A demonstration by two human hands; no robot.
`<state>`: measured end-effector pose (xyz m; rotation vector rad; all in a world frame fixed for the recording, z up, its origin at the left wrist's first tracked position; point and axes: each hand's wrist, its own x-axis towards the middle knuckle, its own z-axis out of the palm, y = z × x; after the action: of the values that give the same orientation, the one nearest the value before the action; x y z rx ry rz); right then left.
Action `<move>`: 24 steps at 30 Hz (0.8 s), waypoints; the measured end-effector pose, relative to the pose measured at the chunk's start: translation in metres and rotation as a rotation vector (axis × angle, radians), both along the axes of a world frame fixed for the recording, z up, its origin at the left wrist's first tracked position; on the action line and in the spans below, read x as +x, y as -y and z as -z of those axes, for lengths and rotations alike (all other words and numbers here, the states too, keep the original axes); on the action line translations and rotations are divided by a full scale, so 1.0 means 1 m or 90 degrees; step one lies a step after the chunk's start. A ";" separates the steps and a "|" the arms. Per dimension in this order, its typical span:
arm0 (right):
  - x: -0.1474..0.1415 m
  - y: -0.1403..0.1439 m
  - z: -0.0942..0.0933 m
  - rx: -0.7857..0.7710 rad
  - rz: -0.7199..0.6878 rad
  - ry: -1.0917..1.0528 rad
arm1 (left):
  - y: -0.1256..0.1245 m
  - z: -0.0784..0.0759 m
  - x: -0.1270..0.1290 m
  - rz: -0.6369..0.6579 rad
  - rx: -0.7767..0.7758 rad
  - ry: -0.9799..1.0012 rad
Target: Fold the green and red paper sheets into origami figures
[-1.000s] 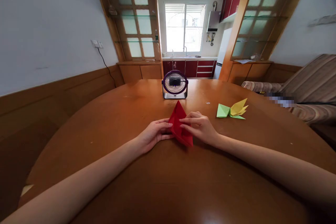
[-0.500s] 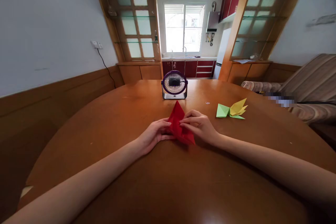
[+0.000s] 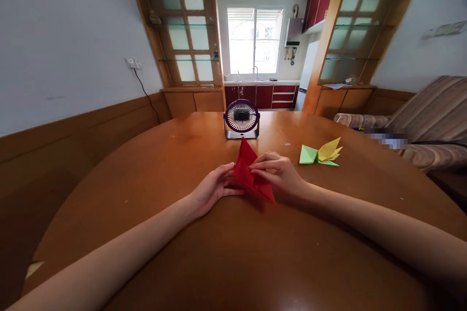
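Red paper, left edge: the folded red paper [image 3: 243, 163] is between the two hands over the near-middle of the bench [image 3: 149, 170], with this edge in the crook of the left hand [image 3: 212, 190], probably so that it does not slide away.
Left hand grip: thumb and fingers stand apart, thumb by the upper edge, lower fingers beneath; it seems to cradle the sheet rather than squeeze it, perhaps leaving the folds free to shift.
Fan behind: a small purple fan [image 3: 241, 115] stands upright on its stand beyond the paper's peak, apart from both hands, so it does not crowd them.
Red paper, right side: the lower corner slants toward the person and blurs; a shadow beneath suggests it is lifted, which would give the fingers room underneath.
Right hand grip: the right hand [image 3: 283, 171] has thumb and forefinger pinched on the paper's middle, likely for finer control of one layer.
Folded pieces: green paper [image 3: 308, 155] and yellow paper [image 3: 329, 149] sit together, farther right, well clear of the handling.
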<state>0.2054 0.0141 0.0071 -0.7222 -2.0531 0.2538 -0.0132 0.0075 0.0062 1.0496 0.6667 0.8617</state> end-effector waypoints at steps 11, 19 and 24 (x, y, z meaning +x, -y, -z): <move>0.063 -0.035 -0.040 0.001 0.073 0.139 | -0.003 0.003 0.002 -0.077 -0.007 -0.030; 0.105 -0.070 -0.030 -0.036 0.193 0.198 | -0.001 0.001 0.001 -0.077 -0.005 -0.061; 0.116 -0.078 -0.022 -0.078 0.236 0.239 | -0.003 0.004 0.001 -0.069 0.003 -0.065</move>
<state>0.3216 0.0924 0.0294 -1.2865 -2.2111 0.0314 -0.0127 0.0102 0.0018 1.0748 0.8143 0.9079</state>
